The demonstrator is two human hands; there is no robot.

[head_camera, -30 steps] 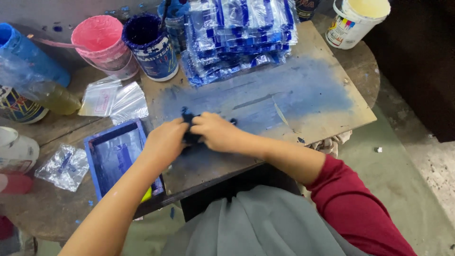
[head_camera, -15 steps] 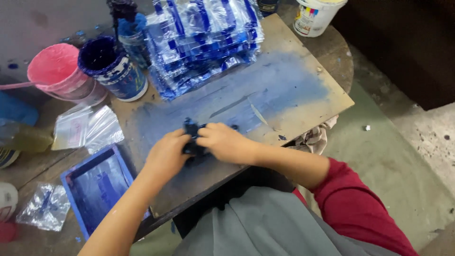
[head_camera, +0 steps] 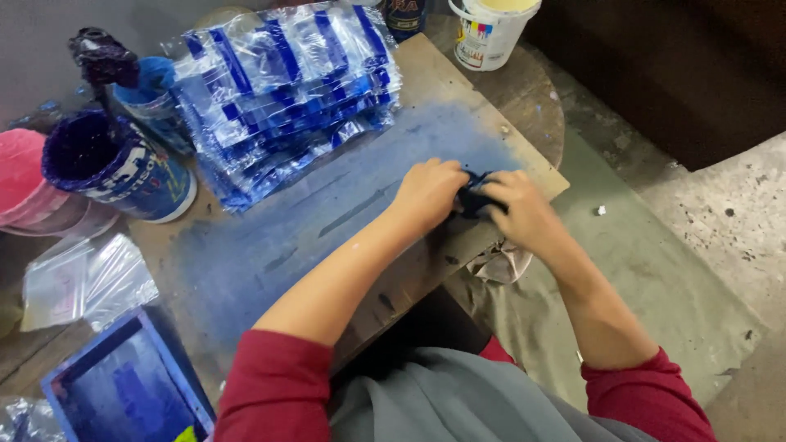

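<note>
- Left hand [head_camera: 430, 192] lies palm down, knuckles up, with its fingers curled in toward the right hand
- Right hand [head_camera: 520, 209] faces it, fingers bent and closed, and the fingertips of the two meet
- Both forearms are bare and reach forward, converging from the elbows
- Red sleeves are pushed up past both elbows
- Both wrists are held nearly straight

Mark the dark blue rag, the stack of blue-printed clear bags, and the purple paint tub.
dark blue rag [head_camera: 473, 199], head view, bunched middle between both hands
stack of blue-printed clear bags [head_camera: 282, 90], head view, top bag's centre
purple paint tub [head_camera: 123, 176], head view, outer wall
</note>
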